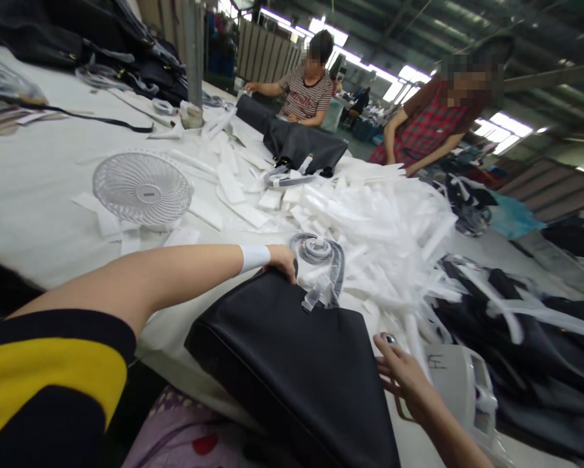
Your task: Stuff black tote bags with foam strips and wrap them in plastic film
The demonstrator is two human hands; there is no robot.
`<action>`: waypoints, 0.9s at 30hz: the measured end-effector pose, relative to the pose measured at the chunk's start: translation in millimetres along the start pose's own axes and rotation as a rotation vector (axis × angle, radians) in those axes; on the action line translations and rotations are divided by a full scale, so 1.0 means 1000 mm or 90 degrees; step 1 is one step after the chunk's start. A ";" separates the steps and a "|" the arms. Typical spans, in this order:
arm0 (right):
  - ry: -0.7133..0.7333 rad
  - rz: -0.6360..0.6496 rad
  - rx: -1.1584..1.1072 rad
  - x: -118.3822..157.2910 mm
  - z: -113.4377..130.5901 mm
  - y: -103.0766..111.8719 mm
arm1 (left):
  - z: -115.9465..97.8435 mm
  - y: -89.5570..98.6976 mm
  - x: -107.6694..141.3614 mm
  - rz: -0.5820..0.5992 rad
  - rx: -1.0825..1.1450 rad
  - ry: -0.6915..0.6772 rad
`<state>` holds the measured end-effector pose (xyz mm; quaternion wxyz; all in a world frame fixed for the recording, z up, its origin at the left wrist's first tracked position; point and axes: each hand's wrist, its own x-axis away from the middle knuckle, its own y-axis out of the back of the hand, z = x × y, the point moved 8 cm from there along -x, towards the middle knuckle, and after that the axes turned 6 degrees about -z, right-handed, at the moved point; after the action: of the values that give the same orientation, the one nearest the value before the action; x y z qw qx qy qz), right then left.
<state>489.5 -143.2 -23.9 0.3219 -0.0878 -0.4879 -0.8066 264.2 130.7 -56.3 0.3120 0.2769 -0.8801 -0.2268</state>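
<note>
A black bag [302,364] lies at the table's near edge, tilted toward me. My left hand [282,261] is closed on the bag's top edge near its far left corner. At the bag's right side is my right hand [403,376], its fingers apart and the fingertips at the bag's edge; a ring shows on one finger. A coiled strap [317,250] in clear wrapping sits just beyond the bag's top edge, with a clear wrapped piece hanging onto the bag.
White foam strips [394,227] are heaped beyond the bag. A round fan grille [143,188] stands left. Black bags [540,351] lie right, beside a white plastic device [460,383]. Two people are across the table, one by another black bag [306,144]. A metal post [191,55] rises at the back.
</note>
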 end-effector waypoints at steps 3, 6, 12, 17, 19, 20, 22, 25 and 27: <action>-0.116 0.165 -0.155 0.010 -0.016 -0.044 | 0.012 -0.009 -0.002 -0.055 -0.026 0.044; -0.100 0.164 -0.206 0.002 0.005 -0.064 | 0.028 -0.009 0.008 -0.130 -0.006 0.054; 0.031 0.122 -0.219 -0.032 0.046 -0.060 | 0.061 0.017 0.036 -0.274 0.095 0.010; 0.337 -0.046 -0.035 -0.042 0.070 -0.064 | 0.089 0.013 0.046 -0.393 0.056 0.048; 0.352 -0.098 -0.001 -0.044 0.062 -0.075 | 0.095 0.000 0.046 -0.421 0.034 0.063; 0.354 -0.118 0.009 -0.045 0.058 -0.080 | 0.096 -0.006 0.045 -0.432 0.023 0.067; 0.360 -0.149 0.025 -0.047 0.052 -0.087 | 0.098 -0.015 0.045 -0.453 -0.001 0.067; 0.349 -0.166 0.041 -0.053 0.051 -0.091 | 0.097 -0.017 0.042 -0.475 -0.011 0.056; 0.330 -0.159 0.046 -0.057 0.055 -0.089 | 0.094 -0.012 0.041 -0.470 0.007 0.047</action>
<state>470.0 -44.3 -87.3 0.3371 0.1932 -0.4251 -0.8175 178.4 117.2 -111.9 0.2388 0.5854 -0.7104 -0.3091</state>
